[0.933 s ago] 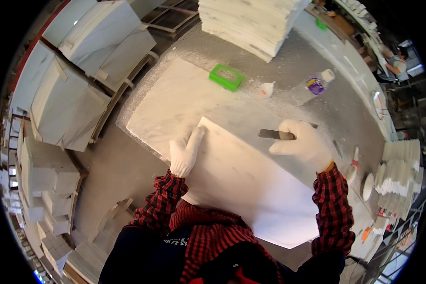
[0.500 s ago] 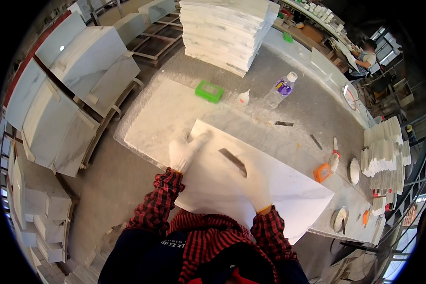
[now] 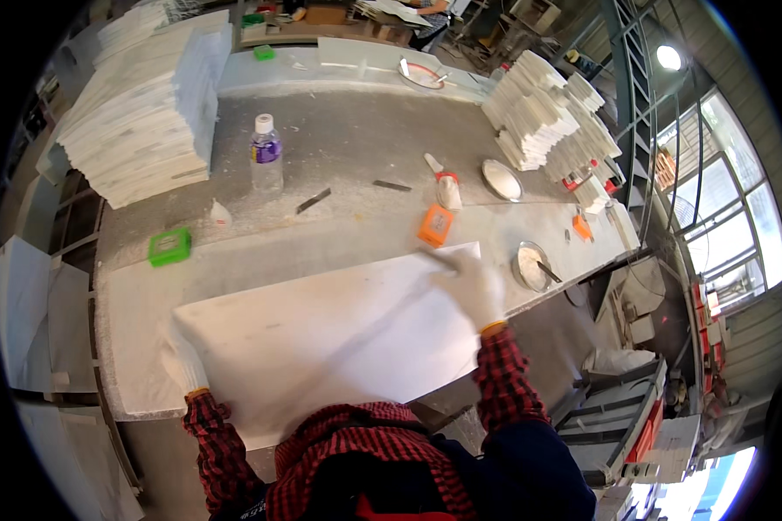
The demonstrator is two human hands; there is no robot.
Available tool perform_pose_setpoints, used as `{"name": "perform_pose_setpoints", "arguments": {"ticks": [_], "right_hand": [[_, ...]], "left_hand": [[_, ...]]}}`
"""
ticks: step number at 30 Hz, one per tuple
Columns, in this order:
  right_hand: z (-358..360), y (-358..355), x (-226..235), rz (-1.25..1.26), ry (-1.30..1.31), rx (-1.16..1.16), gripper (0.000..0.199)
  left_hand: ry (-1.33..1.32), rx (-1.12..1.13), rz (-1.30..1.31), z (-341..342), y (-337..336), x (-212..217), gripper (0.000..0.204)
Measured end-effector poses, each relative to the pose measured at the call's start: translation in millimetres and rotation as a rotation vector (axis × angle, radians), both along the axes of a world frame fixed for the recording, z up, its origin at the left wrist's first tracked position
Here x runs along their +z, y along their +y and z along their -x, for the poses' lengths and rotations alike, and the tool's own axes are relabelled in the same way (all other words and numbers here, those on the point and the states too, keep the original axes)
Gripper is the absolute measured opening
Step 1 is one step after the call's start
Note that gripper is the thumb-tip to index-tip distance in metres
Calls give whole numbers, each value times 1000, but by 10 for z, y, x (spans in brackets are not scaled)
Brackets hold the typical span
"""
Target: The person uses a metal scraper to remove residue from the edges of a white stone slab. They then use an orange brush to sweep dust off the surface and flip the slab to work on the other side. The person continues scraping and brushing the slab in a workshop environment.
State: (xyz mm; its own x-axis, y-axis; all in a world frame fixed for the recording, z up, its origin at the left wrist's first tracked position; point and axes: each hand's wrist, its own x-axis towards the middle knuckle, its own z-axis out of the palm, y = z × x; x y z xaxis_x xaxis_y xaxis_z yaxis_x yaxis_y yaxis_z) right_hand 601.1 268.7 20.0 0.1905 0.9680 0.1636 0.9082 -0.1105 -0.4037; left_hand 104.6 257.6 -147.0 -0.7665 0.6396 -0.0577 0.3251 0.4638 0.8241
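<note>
A large white slab [image 3: 321, 339] lies flat on the dusty grey worktable [image 3: 347, 139] in front of me. My left hand [image 3: 184, 363], in a white glove, grips the slab's left edge near its corner. My right hand [image 3: 473, 286], also gloved, sits at the slab's far right corner, closed on a thin dark scraper blade [image 3: 433, 257] that lies against the surface. The motion blurs both hand and blade. Red plaid sleeves cover both forearms.
On the table beyond the slab are a green box [image 3: 169, 246], a plastic bottle with a purple label [image 3: 267, 156], an orange block [image 3: 434, 226], loose dark blades [image 3: 313, 201] and a dish of white powder [image 3: 530, 265]. Tall stacks of white tiles [image 3: 148, 104] stand at the back.
My right hand has swept the scraper from the middle of the slab out to its far right corner. My left hand has slid to the slab's left edge. My view has swung right.
</note>
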Motion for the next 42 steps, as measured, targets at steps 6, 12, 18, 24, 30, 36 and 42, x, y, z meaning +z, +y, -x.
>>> {"name": "perform_pose_setpoints", "arguments": {"ticks": [6,12,18,24,30,36,42], "right_hand": [[-2068,-279,-275,130,-564,-474,40],[-1860,380,-335,395,-627,-393,47],[-1328,1488,-847,233,-462,107,65],[-524,1971,-1018,556,-488,45,94],[711,1653,121,623,509,612,75],[2333,1595,-38,859,510,1114,52],[3739,1346,-385,554,439,1294,49]], "left_hand": [[-276,-5,-235,-181,-35,231,77],[-122,-10,-142,15,-217,191,66],[-84,-286,-115,-343,-250,746,70],[-158,-236,43,-174,-444,685,64],[-113,-256,-113,-187,-385,525,56],[-70,-312,-109,-128,-312,595,53],[85,-324,-183,-104,-297,538,49]]}}
